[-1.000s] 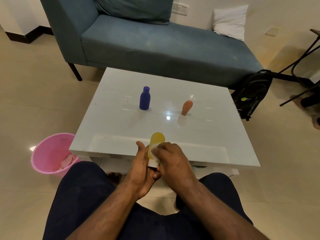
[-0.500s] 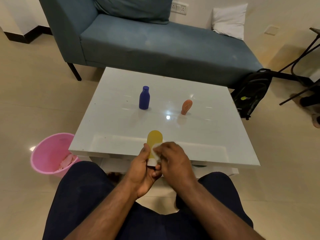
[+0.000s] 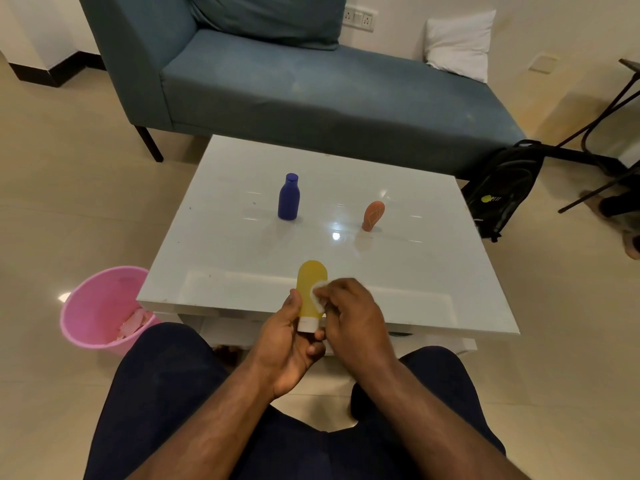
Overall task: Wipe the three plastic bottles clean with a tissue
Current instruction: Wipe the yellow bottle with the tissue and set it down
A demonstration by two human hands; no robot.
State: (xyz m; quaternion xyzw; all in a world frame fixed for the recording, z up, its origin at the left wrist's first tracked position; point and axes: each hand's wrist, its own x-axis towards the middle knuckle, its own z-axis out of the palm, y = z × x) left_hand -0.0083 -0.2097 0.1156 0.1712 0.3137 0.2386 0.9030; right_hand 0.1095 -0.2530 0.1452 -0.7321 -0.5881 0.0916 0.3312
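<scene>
Nearest, above the person's lap and just off the near edge of the white bench (image 3: 433, 271), the left hand (image 3: 287, 344) grips the yellow bottle (image 3: 310, 289), its fingers (image 3: 316, 348) wrapped round the lower body and the thumb lying up the left side; the white cap points down. The right hand (image 3: 353, 317) pinches a small white tissue (image 3: 318, 295) and presses it on the bottle's right side. On the floor left of the bench's near left corner stands a pink bin (image 3: 100, 306) with crumpled pieces inside. Around mid-bench a blue bottle (image 3: 289, 197) stands upright toward the left, well apart from an orange bottle (image 3: 373, 215) tilted toward the right, whose outlined marking cannot be read. Beyond the far edge sits a blue sofa (image 3: 311, 88). A black backpack (image 3: 502, 188) by the far right corner carries a yellow logo, too small to read.
</scene>
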